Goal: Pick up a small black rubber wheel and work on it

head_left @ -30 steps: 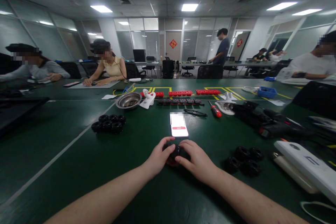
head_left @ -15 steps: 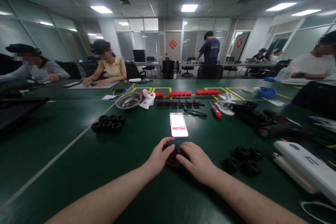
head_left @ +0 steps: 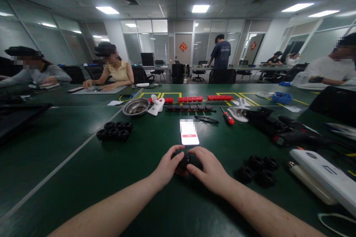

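Observation:
Low in the middle of the head view, a dark, rounded black wheel (head_left: 184, 160) is between my hands, with a bit of red showing beneath it. My left hand (head_left: 170, 163) is closed around its left side, thumb on top. From the right, my right hand (head_left: 207, 166) curls over the same wheel, thumb and fingertips against it. My fingers hide much of it. Just beyond lies a lit phone (head_left: 190, 140). Several similar black wheels (head_left: 114, 132) are grouped at the left, and another group of black wheels (head_left: 258, 170) sits at the right.
Farther back are a metal bowl (head_left: 136, 107) with small parts, red trays (head_left: 190, 99), a black strip of parts (head_left: 190, 108), glasses (head_left: 207, 119) and a screwdriver (head_left: 228, 117). A power tool (head_left: 289, 129) and white device (head_left: 325, 174) occupy the right. Co-workers sit across the table.
My right hand's fingers have lifted and arched slightly over the black wheel. My left hand has barely moved.

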Demonstrator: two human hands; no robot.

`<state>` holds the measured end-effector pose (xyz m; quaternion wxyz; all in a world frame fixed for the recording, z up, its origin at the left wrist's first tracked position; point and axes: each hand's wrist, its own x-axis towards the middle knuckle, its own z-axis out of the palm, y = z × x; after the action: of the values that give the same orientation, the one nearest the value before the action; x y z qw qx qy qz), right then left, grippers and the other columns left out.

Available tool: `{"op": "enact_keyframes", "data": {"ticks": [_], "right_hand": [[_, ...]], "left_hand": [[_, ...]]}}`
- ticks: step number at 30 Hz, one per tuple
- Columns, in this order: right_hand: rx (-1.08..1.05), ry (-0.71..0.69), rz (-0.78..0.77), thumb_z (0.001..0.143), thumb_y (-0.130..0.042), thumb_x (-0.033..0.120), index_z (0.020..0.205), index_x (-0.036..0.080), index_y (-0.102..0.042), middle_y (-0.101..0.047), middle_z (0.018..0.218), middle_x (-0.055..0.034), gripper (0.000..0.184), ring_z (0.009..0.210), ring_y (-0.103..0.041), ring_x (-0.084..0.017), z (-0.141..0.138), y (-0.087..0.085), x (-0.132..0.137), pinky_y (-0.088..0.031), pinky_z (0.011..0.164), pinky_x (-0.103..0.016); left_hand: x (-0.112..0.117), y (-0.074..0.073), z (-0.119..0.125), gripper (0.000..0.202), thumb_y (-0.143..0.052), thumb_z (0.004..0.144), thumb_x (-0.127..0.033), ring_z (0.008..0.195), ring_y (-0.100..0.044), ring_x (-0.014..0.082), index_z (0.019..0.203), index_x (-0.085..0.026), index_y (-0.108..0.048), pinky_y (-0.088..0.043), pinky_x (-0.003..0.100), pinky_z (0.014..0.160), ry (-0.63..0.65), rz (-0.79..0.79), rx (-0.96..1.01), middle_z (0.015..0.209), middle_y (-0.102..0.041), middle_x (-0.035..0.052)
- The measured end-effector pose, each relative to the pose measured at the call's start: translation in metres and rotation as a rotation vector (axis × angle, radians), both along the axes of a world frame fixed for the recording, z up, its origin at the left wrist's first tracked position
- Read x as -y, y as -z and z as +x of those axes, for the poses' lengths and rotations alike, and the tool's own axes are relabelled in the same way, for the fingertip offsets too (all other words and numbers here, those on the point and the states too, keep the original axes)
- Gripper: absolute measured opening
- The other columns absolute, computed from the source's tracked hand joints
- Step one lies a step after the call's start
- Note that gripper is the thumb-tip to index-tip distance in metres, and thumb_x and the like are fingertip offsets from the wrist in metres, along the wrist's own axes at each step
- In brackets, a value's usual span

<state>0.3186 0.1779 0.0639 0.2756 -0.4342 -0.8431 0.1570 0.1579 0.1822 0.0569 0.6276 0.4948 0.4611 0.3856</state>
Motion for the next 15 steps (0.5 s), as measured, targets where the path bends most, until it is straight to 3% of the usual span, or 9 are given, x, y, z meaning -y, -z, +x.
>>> {"op": "enact_keyframes", "data": {"ticks": [4,12,15], "right_hand": [[-0.013,-0.007,-0.014,0.077,-0.054,0.028,0.087,0.017,-0.053,-0.055,0.09,-0.0061,0.015,0.085,-0.051,-0.02,0.0003,0.004,-0.0019,-0.042,0.075,-0.033],[-0.097,-0.063,-0.027,0.068,-0.062,0.014,0.099,0.017,-0.049,-0.051,0.102,-0.0066,0.034,0.093,-0.048,-0.019,-0.0007,0.0033,-0.0014,-0.04,0.082,-0.032],[-0.087,-0.065,-0.007,0.069,-0.061,0.016,0.101,0.018,-0.048,-0.052,0.1,-0.0059,0.035,0.092,-0.048,-0.019,-0.0002,0.0014,0.0003,-0.039,0.081,-0.033]], "left_hand": [[0.001,-0.0033,0.0005,0.033,-0.043,0.078,-0.033,0.054,-0.058,0.0129,0.107,-0.018,-0.039,-0.045,0.027,0.052,0.01,-0.001,-0.022,0.079,-0.053,0.0022],[-0.002,0.0007,0.0014,0.03,-0.042,0.079,-0.032,0.051,-0.058,0.011,0.105,-0.017,-0.04,-0.046,0.024,0.049,-0.008,-0.008,-0.034,0.075,-0.054,0.0005],[-0.0019,0.0037,0.0012,0.03,-0.042,0.078,-0.033,0.05,-0.057,0.0103,0.104,-0.018,-0.04,-0.046,0.023,0.048,-0.02,0.015,-0.021,0.073,-0.054,-0.0004]]}}
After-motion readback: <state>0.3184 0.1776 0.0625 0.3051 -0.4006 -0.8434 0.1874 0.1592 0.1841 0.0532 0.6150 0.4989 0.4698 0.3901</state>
